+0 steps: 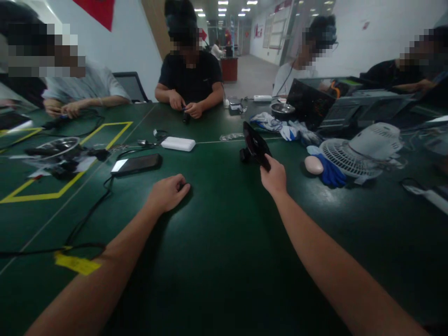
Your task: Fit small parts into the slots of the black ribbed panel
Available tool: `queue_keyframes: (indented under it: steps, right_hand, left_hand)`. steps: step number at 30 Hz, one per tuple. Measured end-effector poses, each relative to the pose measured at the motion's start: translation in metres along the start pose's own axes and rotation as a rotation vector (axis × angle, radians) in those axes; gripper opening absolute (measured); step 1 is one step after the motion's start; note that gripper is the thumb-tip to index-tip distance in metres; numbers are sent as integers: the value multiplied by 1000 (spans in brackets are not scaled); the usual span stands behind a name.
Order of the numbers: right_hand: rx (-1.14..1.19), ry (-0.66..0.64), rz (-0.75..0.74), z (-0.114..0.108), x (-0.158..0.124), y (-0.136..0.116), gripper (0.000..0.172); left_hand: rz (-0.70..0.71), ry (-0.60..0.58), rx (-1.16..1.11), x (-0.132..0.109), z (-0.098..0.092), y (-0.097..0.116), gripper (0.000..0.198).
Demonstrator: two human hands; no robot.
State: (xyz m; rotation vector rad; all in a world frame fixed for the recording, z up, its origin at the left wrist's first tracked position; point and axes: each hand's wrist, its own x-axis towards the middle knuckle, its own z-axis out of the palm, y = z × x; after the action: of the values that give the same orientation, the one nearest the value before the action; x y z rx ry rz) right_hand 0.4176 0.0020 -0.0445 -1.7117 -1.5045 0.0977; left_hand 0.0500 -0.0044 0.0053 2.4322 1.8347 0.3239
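My right hand (275,176) grips the near edge of a dark, flat device (256,144), which stands tilted above the green table (217,242). A small black part (244,155) shows at the device's left side. On the table, left of centre, rests my left hand (168,192) with its fingers curled; whether anything is inside them is hidden. Beyond my left hand lie a black phone-like device (137,164) and a white power bank (178,143).
A white fan (367,149), a blue glove (331,171) and a pale oval object (313,165) are at the right. Metal bowls (283,109) and cables (87,219) lie about. Several people sit around the table, one person (191,77) directly opposite.
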Motion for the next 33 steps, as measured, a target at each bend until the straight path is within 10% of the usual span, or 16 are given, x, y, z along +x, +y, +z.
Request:
queue_keyframes:
  steps: [15, 33]
  right_hand:
    - [-99, 6, 64, -6, 7, 3, 62]
    - [-130, 76, 81, -6, 6, 9, 49]
  left_hand:
    - [-31, 136, 1, -11, 13, 2, 30]
    - [138, 9, -39, -10, 12, 0, 28]
